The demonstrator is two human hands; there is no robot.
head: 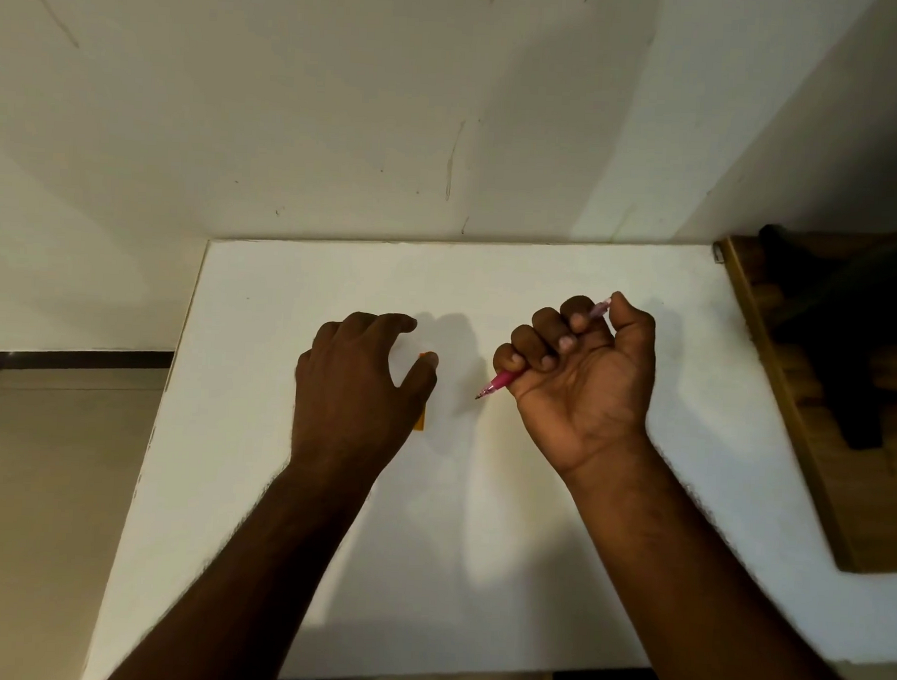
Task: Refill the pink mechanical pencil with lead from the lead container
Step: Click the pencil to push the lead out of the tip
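My right hand (578, 376) is turned palm up, and its curled fingers grip the pink mechanical pencil (504, 380). The pencil's tip points down-left toward the table, and its back end sticks out by my thumb. A small orange lead container (421, 422) lies flat on the white table (528, 574), mostly hidden under my left thumb. My left hand (352, 387) hovers palm down over it, with the fingers loosely spread and the thumb lying across the container. No finger closes round it.
The table stands in a corner of pale walls, with its left edge dropping to a tiled floor. A brown wooden board (811, 458) with a dark object (847, 347) on it lies along the table's right side.
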